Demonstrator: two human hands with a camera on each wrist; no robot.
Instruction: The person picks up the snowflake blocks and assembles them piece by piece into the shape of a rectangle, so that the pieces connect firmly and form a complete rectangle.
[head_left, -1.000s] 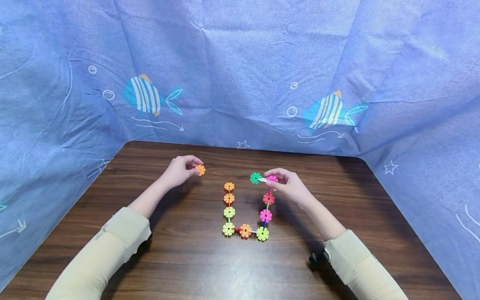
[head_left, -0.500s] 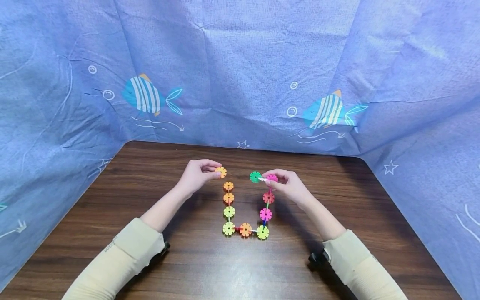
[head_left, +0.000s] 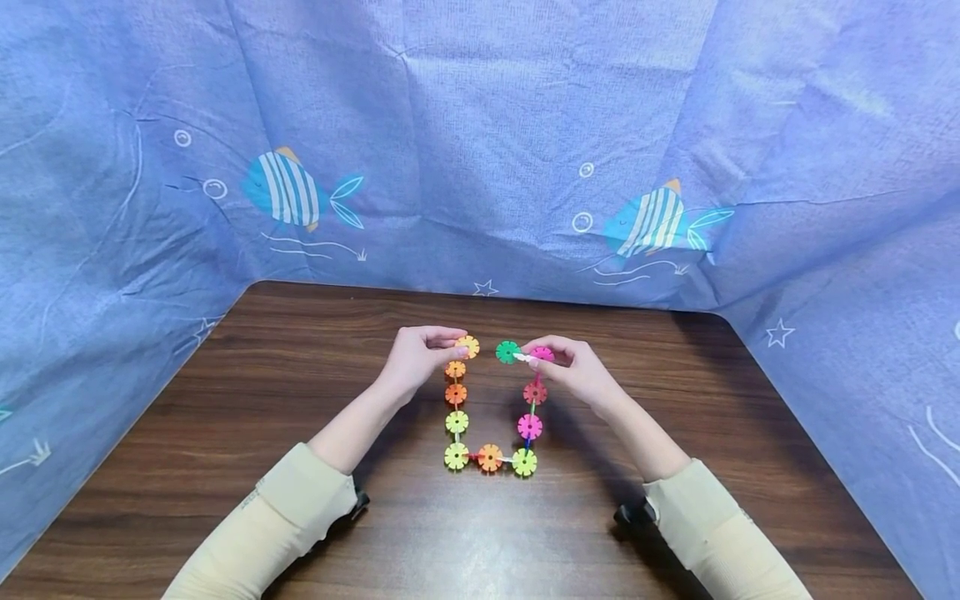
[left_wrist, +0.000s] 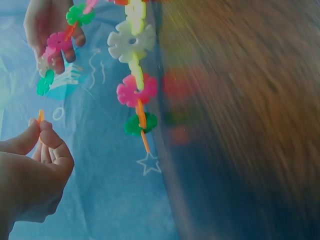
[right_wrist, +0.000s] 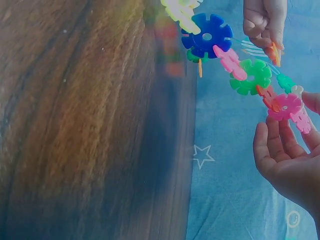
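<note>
Several notched plastic snowflake discs interlock in a U-shaped chain; a yellow-green disc forms its near left corner. My left hand pinches a loose orange disc between thumb and fingers, just beyond the chain's left end disc. At the far right end, my right hand holds a white disc and a pink disc. A green disc sticks out from the white one, facing the orange disc across a small gap. In the right wrist view, the fingers spread under the pink disc.
The brown wooden table reflects light near its front. Behind it and along its sides hangs a blue cloth printed with fish and stars. Dark wrist devices show beneath both sleeves.
My left hand has carried the orange disc rightward, from well left of the chain to beside the green disc. My right hand has barely moved.
</note>
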